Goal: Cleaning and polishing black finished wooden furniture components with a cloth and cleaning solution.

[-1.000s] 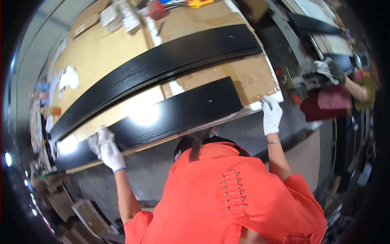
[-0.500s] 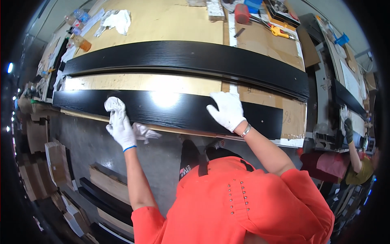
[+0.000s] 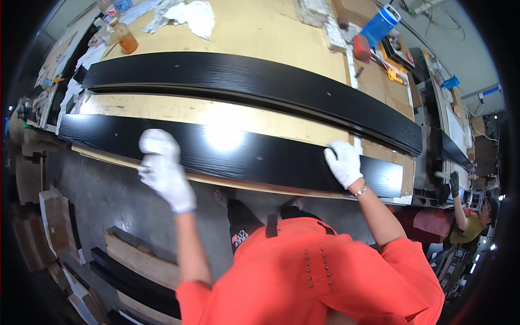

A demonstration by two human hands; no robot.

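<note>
A long black board (image 3: 303, 165) with a wood-grain finish lies along the near edge of the table. My left hand (image 3: 169, 179), in a white glove and smeared by motion, is over the board's left part. A bunched white cloth (image 3: 158, 142) is in its fingers. Toward the board's right end rests my right hand (image 3: 345, 165), also white-gloved, its thumb apart from the other fingers. Its fingertips reach close to the board's far edge. Farther back, a second black board (image 3: 244, 76) runs roughly parallel, with a strip of pale tabletop between the two.
Bottles, one with amber liquid (image 3: 125, 39), and white rags (image 3: 192, 17) sit back left. A blue bottle (image 3: 380, 24), a red cylinder (image 3: 361, 47) and a yellow-handled tool (image 3: 395, 77) lie back right. Boards (image 3: 141, 260) are stacked on the floor. Another person (image 3: 460, 222) works at right.
My right hand has shifted right along the near board, toward its end. My left hand still has the cloth and is now blurred. The view has shifted; the pale cloth below the table edge no longer shows.
</note>
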